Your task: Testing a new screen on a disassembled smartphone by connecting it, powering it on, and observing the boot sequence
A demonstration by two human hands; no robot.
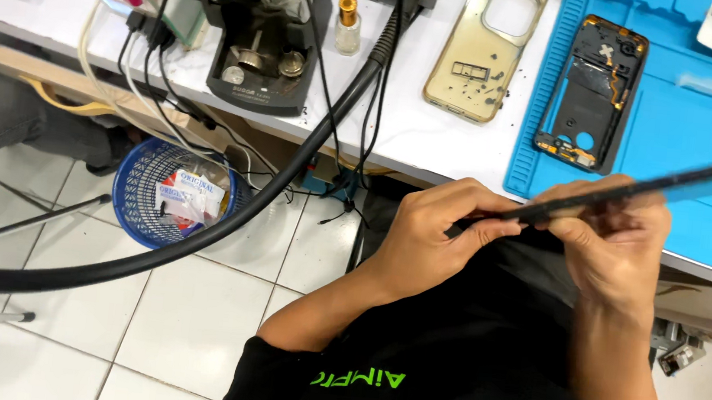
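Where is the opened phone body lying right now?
The opened phone body lies on the blue mat, upper right of the head view, beside the gold phone case.

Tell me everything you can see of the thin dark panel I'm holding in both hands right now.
The thin dark panel is a flat, black, glossy-looking slab seen edge-on, so its face is hidden. It runs tilted from lower left to upper right, its far end blurred, above the blue mat. The left hand pinches its lower end with the fingertips; the right hand grips its middle from beneath. Nothing else touches it.
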